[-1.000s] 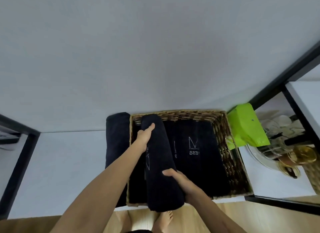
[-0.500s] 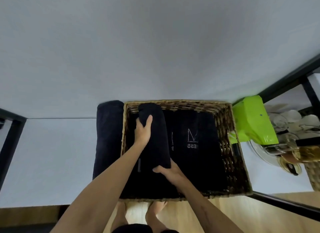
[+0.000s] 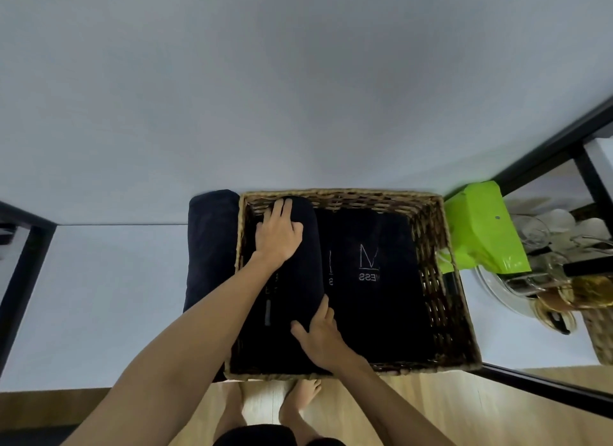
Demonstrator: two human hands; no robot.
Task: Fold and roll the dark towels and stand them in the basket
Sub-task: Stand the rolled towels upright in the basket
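Now the white bench (image 3: 99, 296) carries a woven basket (image 3: 431, 233) set against the wall, and every place below is given from that basket. Inside it, filling the right and middle, lie dark towels (image 3: 374, 296) with pale stitched lettering. Along the basket's left inner wall lies a rolled dark towel (image 3: 298, 289), its far end against the back wall. Outside the basket, touching its left wall, lies another rolled towel (image 3: 209, 246) on the bench. Just right of the basket sits a bright green bag (image 3: 481, 226), and beyond that a heap of glassware and gold-coloured dishes (image 3: 557, 269). The left hand (image 3: 278, 236) rests on the far end of the roll inside the basket, fingers spread nearly straight and pressing down on it. The right hand (image 3: 318, 332) is at the roll's near end, thumb on top and fingers curled round its right side, gripping it.
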